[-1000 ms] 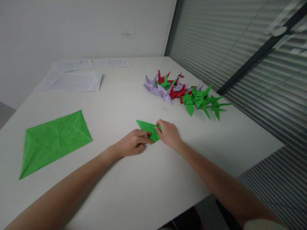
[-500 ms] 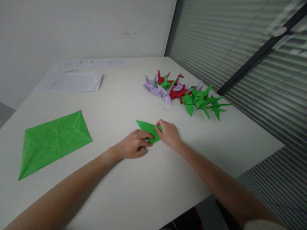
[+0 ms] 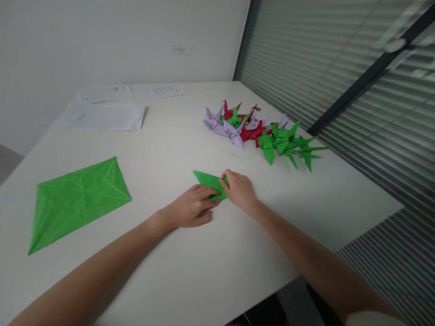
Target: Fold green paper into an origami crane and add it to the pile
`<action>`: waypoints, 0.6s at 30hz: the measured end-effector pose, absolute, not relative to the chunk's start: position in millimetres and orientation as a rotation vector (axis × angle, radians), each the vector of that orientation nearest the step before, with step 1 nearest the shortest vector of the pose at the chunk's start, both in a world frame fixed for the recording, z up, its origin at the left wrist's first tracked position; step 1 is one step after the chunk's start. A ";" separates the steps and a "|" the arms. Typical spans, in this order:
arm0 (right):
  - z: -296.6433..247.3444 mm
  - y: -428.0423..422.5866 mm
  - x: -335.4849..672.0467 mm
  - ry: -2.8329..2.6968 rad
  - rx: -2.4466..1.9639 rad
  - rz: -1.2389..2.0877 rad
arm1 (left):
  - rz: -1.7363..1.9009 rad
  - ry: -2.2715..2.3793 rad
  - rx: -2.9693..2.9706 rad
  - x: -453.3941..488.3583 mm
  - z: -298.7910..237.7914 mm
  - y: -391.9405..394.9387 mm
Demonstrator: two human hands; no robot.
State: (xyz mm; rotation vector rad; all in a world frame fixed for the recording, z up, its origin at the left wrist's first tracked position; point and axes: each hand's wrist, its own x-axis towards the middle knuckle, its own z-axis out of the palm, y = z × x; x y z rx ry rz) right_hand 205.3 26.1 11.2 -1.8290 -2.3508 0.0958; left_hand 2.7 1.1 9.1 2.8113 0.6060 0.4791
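A small folded piece of green origami paper (image 3: 210, 180) lies on the white table, its pointed end toward the upper left. My left hand (image 3: 193, 206) rests over its near edge, fingers stretched out and pressing on the paper, thumb apart from them on the table side. At the paper's right end my right hand (image 3: 239, 190) pinches it between thumb and fingers. Part of the paper is hidden under both hands.
A larger creased green sheet (image 3: 83, 201) lies to the left. Folded paper cranes in lilac, red and green (image 3: 253, 129) are piled at the back right. Printed papers (image 3: 105, 117) lie at the back left. Window blinds (image 3: 306, 59) border the table's right side.
My left hand has slid slightly right along the near edge of the green paper, covering more of it. The right hand keeps its pinch in the same place.
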 end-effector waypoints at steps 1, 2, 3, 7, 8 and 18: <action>11.7 26.0 205.0 -2.354 -1.833 0.093 | 0.475 0.611 2.819 2.7 7.6 1.1; 12.1 25.9 204.8 -2.356 -1.836 0.089 | 0.464 0.618 2.828 2.9 6.2 1.1; 12.2 25.7 204.6 -2.357 -1.838 0.082 | 0.450 0.630 2.835 3.1 5.0 1.0; 11.7 26.0 204.2 -2.364 -1.838 0.056 | 0.391 0.661 2.846 4.7 3.2 0.2; 11.5 26.2 204.2 -2.366 -1.842 0.054 | 0.383 0.662 2.850 5.1 3.3 0.0; 10.7 28.0 201.9 -2.371 -1.852 0.049 | 0.452 0.626 2.843 9.3 0.8 -0.8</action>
